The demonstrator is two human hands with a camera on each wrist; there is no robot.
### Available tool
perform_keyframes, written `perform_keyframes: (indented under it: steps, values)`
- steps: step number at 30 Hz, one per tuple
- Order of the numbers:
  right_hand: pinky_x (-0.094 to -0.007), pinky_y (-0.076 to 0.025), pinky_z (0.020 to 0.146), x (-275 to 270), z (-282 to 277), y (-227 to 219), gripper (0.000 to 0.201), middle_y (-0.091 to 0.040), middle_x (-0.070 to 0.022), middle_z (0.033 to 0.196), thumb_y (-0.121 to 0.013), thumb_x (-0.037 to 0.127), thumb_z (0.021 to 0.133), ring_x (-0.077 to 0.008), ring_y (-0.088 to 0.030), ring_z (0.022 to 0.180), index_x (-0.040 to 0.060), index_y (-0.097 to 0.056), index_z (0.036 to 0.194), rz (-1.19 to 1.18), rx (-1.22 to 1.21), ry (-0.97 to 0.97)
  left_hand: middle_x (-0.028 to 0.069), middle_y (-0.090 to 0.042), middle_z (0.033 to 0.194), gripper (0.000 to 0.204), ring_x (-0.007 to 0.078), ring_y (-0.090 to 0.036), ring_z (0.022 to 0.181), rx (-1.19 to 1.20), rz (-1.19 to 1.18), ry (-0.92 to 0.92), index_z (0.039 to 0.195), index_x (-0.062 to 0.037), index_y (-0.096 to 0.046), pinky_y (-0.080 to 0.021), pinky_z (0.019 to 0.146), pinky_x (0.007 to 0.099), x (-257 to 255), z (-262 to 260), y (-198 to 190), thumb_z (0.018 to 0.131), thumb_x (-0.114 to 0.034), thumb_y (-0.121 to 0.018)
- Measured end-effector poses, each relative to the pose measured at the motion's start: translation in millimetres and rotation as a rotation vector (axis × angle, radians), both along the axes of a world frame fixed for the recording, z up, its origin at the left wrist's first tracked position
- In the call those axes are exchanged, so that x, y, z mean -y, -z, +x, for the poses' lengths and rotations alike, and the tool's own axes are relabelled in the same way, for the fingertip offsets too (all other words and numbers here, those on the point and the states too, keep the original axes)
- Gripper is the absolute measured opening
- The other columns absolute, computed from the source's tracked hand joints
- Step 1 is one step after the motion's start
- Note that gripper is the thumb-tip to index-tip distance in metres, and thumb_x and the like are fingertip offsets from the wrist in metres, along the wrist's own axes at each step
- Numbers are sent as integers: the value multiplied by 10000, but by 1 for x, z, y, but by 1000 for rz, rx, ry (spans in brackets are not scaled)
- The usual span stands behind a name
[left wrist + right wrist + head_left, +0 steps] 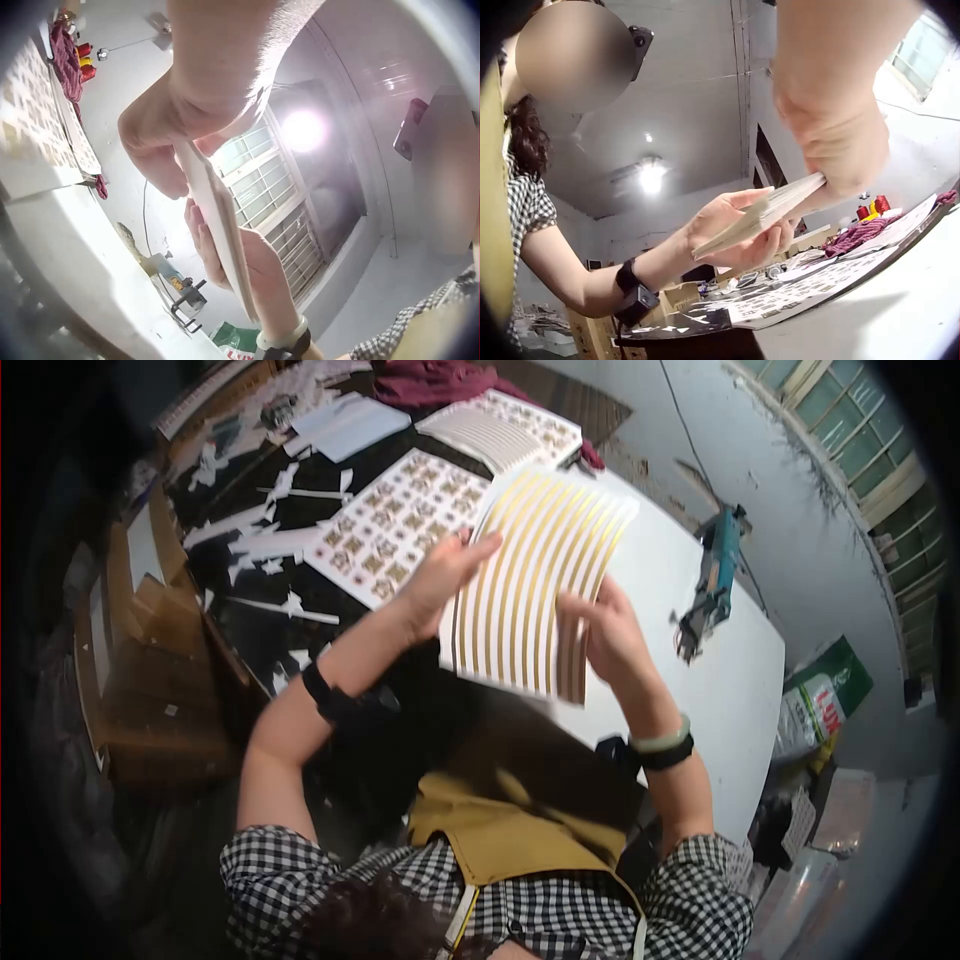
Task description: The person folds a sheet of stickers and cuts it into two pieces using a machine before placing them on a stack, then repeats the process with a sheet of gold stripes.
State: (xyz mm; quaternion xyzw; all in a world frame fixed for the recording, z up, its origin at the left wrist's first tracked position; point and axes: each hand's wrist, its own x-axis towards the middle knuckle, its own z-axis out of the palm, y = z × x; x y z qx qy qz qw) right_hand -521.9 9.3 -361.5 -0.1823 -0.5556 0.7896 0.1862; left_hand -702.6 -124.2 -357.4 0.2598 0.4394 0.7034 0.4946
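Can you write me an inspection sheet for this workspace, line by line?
Surface: white table, with a dark area at its left side.
Job's things: stack of sheets with curved gold stripes, held up off the table by both hands.
Clutter: sheet of gold motifs; further striped sheets; white paper scraps; red cloth; teal power tool.
Grippers: left hand grips the stack's left edge; right hand grips its right edge.
Cables: thin cord runs toward the tool.
Surroundings: barred window, cardboard boxes, green sack.
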Motion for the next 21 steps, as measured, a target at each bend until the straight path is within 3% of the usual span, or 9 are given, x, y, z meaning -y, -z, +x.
perform_keyframes:
  steps: [3, 5, 7, 10, 12, 15, 17, 19, 21]
  values:
    - [-331, -485, 904, -1, -4, 1, 443, -583, -152, 1213, -531, -17, 866, -210, -594, 1068, -49, -446, 1300, 0, -49, 53, 124, -626, 1055, 505, 125, -649, 875, -126, -80, -84, 1327, 77, -353, -556, 759, 244, 3, 7, -4, 909, -84, -585]
    - [-328, -499, 879, -6, -7, 4, 433, -584, -155, 1209, -537, 3, 875, -204, -600, 1054, -39, -452, 1297, 8, -59, 61, 180, -597, 1187, 452, 191, -639, 1015, -294, -118, -35, 1294, 66, -428, -551, 875, 334, -4, -10, 1, 894, -67, -590]
    - [-327, -529, 861, -34, -6, 11, 408, -601, -157, 1177, -574, 71, 891, -196, -624, 1018, -46, -465, 1267, -26, -179, 92, 188, -596, 1180, 483, 208, -642, 1006, -301, -92, 8, 1303, 80, -410, -553, 872, 334, -11, -28, -1, 881, -59, -600]
    - [-357, -567, 828, -87, 23, -42, 357, -625, -155, 1116, -619, 139, 890, -194, -659, 957, -59, -529, 1173, -78, -157, -18, 74, -660, 936, 419, 88, -630, 809, -506, -79, 181, 1275, 26, -454, -524, 730, 233, -15, -41, -29, 880, -27, -587]
    - [-397, -586, 808, -111, 32, -41, 333, -642, -156, 1063, -626, 193, 891, -206, -677, 924, -74, -581, 1087, 76, 2, -276, 59, -661, 963, 394, 86, -622, 826, -657, -67, 258, 1243, 13, -499, -506, 753, 232, -21, -57, -43, 867, -39, -605]
    - [-387, -590, 782, -98, 26, -62, 423, -673, -120, 983, -626, 254, 894, -198, -687, 842, -66, -584, 1169, 210, 13, -255, 56, -658, 1009, 413, 94, -609, 901, -753, -63, 423, 1231, 11, -522, -480, 840, 258, -39, -89, -45, 843, -61, -643]
    - [-275, -557, 672, -105, 7, -49, 447, -663, -125, 1038, -630, 228, 880, -188, -671, 837, -66, -572, 1211, 536, 296, -301, 68, -657, 1023, 430, 104, -610, 919, -842, -93, 524, 1234, 11, -523, -473, 853, 254, -55, -108, -45, 830, -56, -654]
    - [-242, -514, 593, -106, -28, -8, 382, -679, -106, 926, -623, 203, 877, -162, -655, 729, -74, -603, 1140, 682, -21, -215, 110, -662, 1029, 523, 155, -618, 943, -911, -108, 558, 1225, 19, -533, -470, 880, 297, -72, -125, -41, 757, -110, -727]
    - [-313, -469, 925, -127, -58, 1, 407, -627, -137, 1136, -638, 160, 902, -173, -588, 1044, -51, -542, 1237, 478, 200, -242, 143, -652, 1061, 602, 203, -626, 964, -1467, -307, 277, 1237, 21, -528, -469, 899, 326, -94, -162, -55, 729, -195, -768]
